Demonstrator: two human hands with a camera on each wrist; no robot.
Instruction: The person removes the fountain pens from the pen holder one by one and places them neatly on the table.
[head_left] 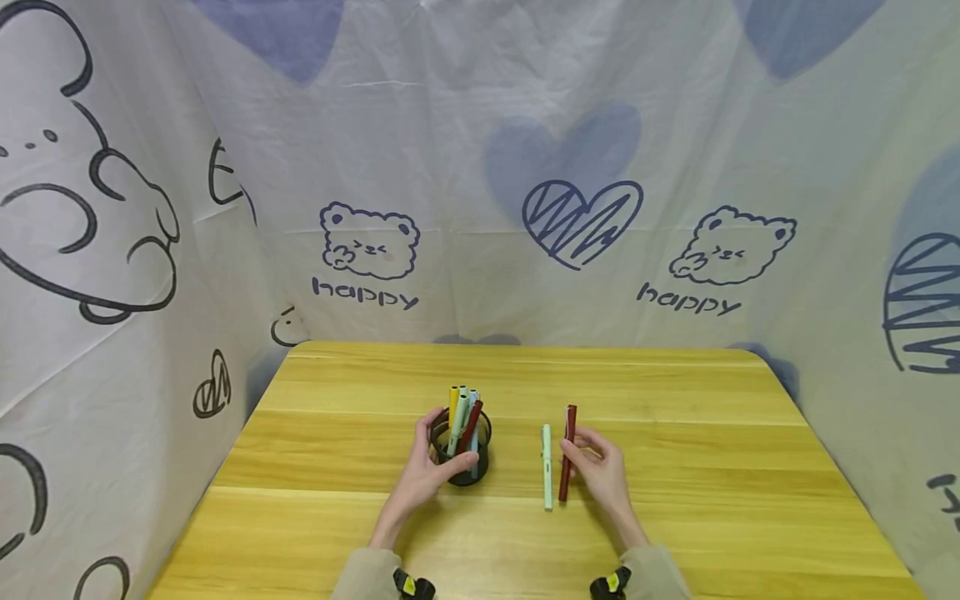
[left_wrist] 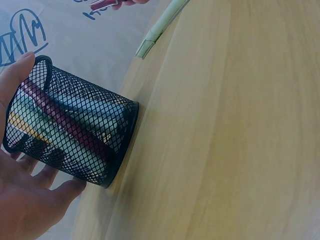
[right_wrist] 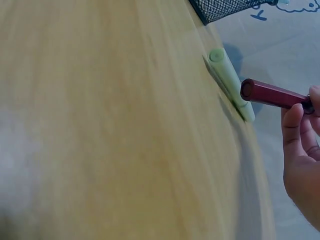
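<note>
My left hand point(head_left: 422, 477) holds a black mesh pen cup point(left_wrist: 75, 120) upright on the table, thumb on the near side and fingers around the far side. Inside the cup stand several pens: a yellow pen point(head_left: 453, 398), light green and pale blue ones, and a dark red pen point(head_left: 471, 423). To the right, my right hand point(head_left: 604, 473) pinches another dark red pen point(right_wrist: 272, 94) between thumb and fingers, lifted off the tabletop. Just left of it a light green pen point(head_left: 547, 468) lies on the wood.
The wooden table point(head_left: 712, 467) extends around both hands. Behind it hangs a white cloth point(head_left: 465, 167) printed with hearts and bears, which also covers both sides.
</note>
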